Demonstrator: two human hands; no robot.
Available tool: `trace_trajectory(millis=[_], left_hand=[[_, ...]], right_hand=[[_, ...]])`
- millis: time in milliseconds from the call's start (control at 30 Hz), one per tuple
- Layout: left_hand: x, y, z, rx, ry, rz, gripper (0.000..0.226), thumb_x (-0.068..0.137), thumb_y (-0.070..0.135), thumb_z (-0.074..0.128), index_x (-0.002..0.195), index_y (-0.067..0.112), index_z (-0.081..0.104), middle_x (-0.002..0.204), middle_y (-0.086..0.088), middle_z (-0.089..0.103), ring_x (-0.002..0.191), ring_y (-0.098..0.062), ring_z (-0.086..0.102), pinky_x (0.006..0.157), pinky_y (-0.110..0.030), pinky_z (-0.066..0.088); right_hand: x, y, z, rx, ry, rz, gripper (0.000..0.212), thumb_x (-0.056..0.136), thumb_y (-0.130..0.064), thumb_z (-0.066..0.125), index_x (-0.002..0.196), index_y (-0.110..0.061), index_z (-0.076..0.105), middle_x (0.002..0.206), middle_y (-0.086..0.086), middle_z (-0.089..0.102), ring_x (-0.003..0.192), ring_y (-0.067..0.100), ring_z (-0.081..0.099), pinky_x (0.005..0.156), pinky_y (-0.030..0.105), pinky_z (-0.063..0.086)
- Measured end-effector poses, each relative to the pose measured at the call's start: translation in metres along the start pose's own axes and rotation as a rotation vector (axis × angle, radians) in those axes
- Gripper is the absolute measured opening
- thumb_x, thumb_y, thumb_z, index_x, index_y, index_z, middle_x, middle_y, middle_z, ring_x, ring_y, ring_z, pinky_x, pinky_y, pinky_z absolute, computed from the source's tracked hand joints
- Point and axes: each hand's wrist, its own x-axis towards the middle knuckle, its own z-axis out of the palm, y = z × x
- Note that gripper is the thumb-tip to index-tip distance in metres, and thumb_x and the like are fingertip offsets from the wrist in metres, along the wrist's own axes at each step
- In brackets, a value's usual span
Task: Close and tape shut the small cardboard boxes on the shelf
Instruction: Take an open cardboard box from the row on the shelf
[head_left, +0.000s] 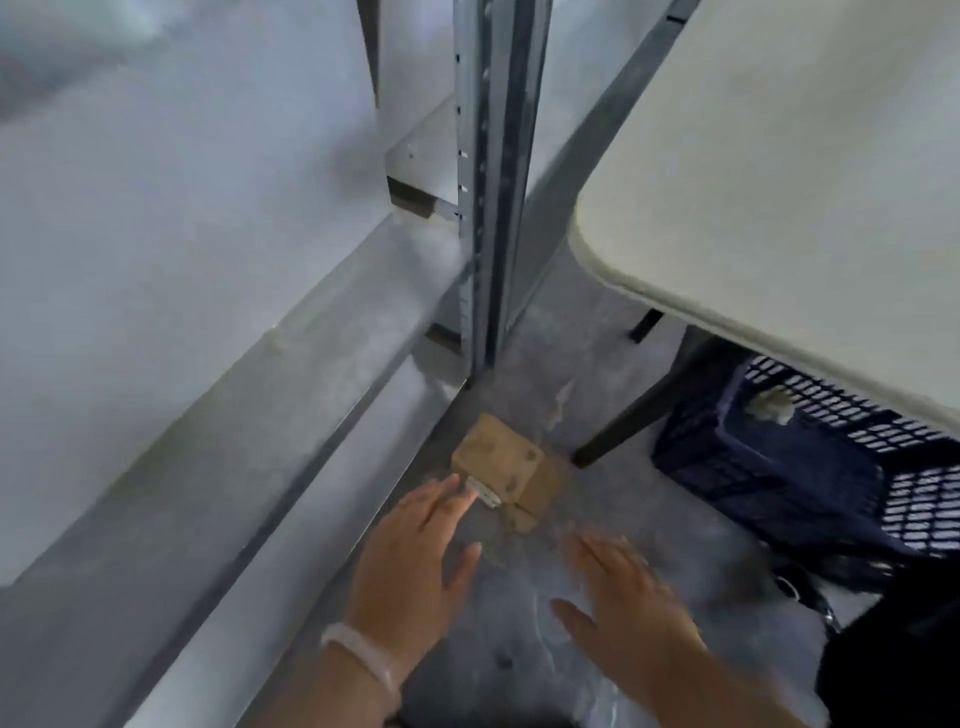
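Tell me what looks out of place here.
The small cardboard box lies on the floor beside the foot of the shelf post, not on a shelf, and one flap looks unfolded. The left hand and right hand reach toward it, neither gripping it.

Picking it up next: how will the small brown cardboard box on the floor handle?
Probably light: the small brown cardboard box is little beside the left hand. Its flat sides suggest it will slide, not roll.

A small brown cardboard box (501, 460) lay askew on the grey floor (613, 499) at the foot of a metal shelf post (493, 208), with a pale strip (483, 491) at its near edge, blurred.
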Motion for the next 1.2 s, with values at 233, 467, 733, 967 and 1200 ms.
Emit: trace_trajectory(millis=[233, 467, 733, 967, 1200], left_hand=[[0.068, -0.097, 0.128, -0.078, -0.034, -0.163, 0.062, 0.088, 0.046, 0.049, 0.144, 0.017, 0.047, 0.147, 0.000, 0.045, 0.138, -0.017, 0.038, 0.110, -0.019, 0.018], [0.128, -0.162, 0.204, -0.098, -0.165, -0.254, 0.079, 0.091, 0.039, 0.063, 0.155, 0.021, 0.021, 0.164, 0.000, 0.012, 0.150, -0.018, 0.012, 0.120, -0.031, 0.014], [0.124, -0.165, 0.212, -0.261, -0.198, -0.406, 0.081, 0.093, 0.033, 0.063, 0.156, 0.018, 0.016, 0.156, -0.005, 0.025, 0.143, -0.020, 0.029, 0.112, -0.029, 0.028], [0.049, -0.102, 0.142, -0.303, -0.102, -0.493, 0.085, 0.082, 0.031, 0.077, 0.152, 0.021, 0.030, 0.152, -0.006, 0.032, 0.141, -0.018, 0.030, 0.114, -0.022, 0.023], [-0.019, 0.008, -0.001, 0.147, -0.221, -0.201, 0.138, 0.060, 0.066, 0.078, 0.145, 0.046, -0.028, 0.164, -0.004, -0.004, 0.151, -0.023, 0.004, 0.121, -0.040, 0.014]], right_hand=[[0.110, 0.045, 0.122, 0.091, -0.028, 0.121, 0.066, 0.101, -0.045, 0.040, 0.156, -0.027, 0.009, 0.163, -0.007, 0.011, 0.150, 0.014, 0.008, 0.116, 0.020, -0.004], [0.187, 0.081, 0.202, 0.568, 0.036, 0.476, 0.075, 0.097, -0.048, 0.045, 0.156, -0.033, 0.002, 0.161, -0.005, 0.018, 0.145, 0.020, 0.025, 0.116, 0.039, 0.031], [0.201, 0.075, 0.190, 0.997, 0.329, 0.712, 0.057, 0.096, -0.018, 0.059, 0.148, -0.031, 0.037, 0.106, -0.011, 0.066, 0.083, -0.003, 0.059, 0.056, 0.009, 0.041], [0.125, 0.024, 0.086, 0.978, 0.290, 0.581, 0.023, 0.095, -0.017, 0.058, 0.110, -0.035, 0.056, 0.093, -0.021, 0.062, 0.084, -0.004, 0.058, 0.063, 0.010, 0.042], [0.005, -0.048, -0.060, 0.967, 0.133, 0.432, 0.020, 0.094, -0.016, 0.061, 0.102, -0.034, 0.058, 0.090, -0.021, 0.063, 0.083, -0.006, 0.058, 0.062, 0.005, 0.044]])
